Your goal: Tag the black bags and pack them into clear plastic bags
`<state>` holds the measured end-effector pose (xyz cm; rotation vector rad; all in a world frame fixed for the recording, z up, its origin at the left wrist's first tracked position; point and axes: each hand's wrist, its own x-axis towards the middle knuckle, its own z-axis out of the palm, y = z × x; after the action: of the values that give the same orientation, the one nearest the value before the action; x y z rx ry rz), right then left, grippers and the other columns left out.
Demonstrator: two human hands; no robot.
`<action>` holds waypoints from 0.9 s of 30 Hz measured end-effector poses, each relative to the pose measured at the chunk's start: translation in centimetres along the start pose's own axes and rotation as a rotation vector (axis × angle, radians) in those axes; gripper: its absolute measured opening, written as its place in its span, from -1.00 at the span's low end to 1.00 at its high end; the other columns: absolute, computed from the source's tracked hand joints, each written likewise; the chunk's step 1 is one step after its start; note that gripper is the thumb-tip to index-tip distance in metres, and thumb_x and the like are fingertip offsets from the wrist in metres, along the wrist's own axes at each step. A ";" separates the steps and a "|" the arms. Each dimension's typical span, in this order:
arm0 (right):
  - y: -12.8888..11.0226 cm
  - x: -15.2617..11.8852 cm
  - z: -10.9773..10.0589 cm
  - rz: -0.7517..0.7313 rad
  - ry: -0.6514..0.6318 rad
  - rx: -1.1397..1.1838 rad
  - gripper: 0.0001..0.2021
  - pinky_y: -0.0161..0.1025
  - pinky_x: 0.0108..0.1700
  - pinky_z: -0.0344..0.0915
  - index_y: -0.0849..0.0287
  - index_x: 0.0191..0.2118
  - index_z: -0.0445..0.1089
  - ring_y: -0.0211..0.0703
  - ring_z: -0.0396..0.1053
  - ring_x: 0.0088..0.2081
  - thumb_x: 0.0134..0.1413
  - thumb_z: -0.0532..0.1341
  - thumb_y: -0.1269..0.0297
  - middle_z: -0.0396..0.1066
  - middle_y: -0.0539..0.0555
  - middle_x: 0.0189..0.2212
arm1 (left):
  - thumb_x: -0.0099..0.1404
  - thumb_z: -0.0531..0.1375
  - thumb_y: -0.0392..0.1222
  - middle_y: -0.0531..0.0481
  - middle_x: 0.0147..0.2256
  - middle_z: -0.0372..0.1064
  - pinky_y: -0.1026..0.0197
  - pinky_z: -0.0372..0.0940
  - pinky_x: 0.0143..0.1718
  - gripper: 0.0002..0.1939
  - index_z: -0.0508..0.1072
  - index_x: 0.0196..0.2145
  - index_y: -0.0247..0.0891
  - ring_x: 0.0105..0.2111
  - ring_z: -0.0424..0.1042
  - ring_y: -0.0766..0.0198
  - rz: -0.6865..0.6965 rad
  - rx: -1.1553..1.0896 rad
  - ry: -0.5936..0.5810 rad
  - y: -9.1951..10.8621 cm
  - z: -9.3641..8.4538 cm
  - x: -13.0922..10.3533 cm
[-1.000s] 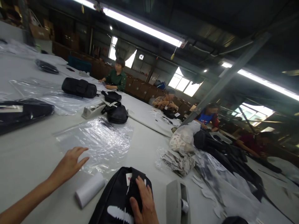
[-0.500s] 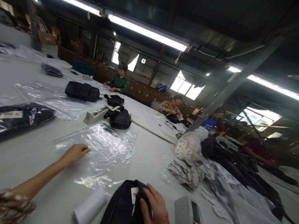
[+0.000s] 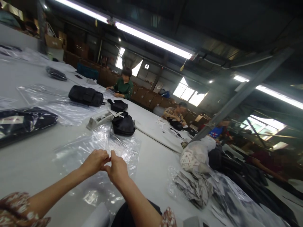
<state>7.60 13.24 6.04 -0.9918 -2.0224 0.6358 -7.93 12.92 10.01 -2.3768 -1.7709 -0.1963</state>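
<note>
Head view: we look across a long pale grey work table (image 3: pixel 35 157) in a dim factory hall.
Hands: our left hand (image 3: pixel 94 162) and right hand (image 3: pixel 117 170) meet fingertip to fingertip, both pinched shut on the edge of a clear crinkled plastic bag (image 3: pixel 123 146) that lies on the table right under and beyond them.
Near us: a black fabric bag (image 3: pixel 124 214) shows at the bottom edge between our forearms, beside a white paper roll (image 3: pixel 97 217).
Table further out: we see a grey tape dispenser (image 3: pixel 99 119), a small black pouch (image 3: pixel 123 124) just beside it, a larger black bag (image 3: pixel 86 95) on more plastic film, and a heap of white paper tags (image 3: pixel 193 186) to the right.
Room: long fluorescent tube lights (image 3: pixel 153 39) run overhead; bright windows (image 3: pixel 188 93) sit in the far wall; brown cardboard boxes (image 3: pixel 146 94) line it.
People: other workers sit along the far edge, one in a green top (image 3: pixel 124 86).
</note>
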 end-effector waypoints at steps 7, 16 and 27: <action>0.7 2.5 1.9 0.101 -0.003 0.015 -0.81 -0.16 -0.25 0.32 0.19 -0.31 0.51 0.12 0.50 -0.24 -0.05 0.18 0.48 0.55 0.23 -0.35 | 0.31 0.06 0.02 0.00 -0.45 0.39 0.20 0.19 -0.27 -0.65 0.41 -0.52 -0.19 -0.35 0.37 0.18 -0.095 -0.200 0.145 -1.1 -0.8 -0.3; 2.0 4.2 1.8 0.308 0.144 0.244 -0.74 -0.42 -0.42 0.24 0.22 -0.39 0.55 -0.24 0.46 -0.47 -0.14 0.12 0.53 0.53 0.04 -0.53 | 0.06 0.30 0.24 -0.07 -0.36 0.41 0.17 0.32 -0.38 -0.47 0.42 -0.23 -0.26 -0.41 0.41 0.18 -0.960 -1.369 0.039 1.4 0.7 -5.2; 2.9 0.8 1.2 0.287 0.223 0.205 -0.85 -0.35 -0.37 0.21 0.22 -0.51 0.51 -0.18 0.42 -0.46 -0.10 0.17 0.43 0.48 0.07 -0.57 | 0.08 0.37 -0.01 -0.11 -0.30 0.48 0.23 0.40 -0.38 -0.65 0.43 -0.29 -0.27 -0.34 0.51 0.21 -0.953 -1.732 0.167 1.7 1.6 0.1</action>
<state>7.50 15.44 3.68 -1.1816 -1.6007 0.8271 -6.32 12.91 8.33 -1.2660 -2.9335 -2.7814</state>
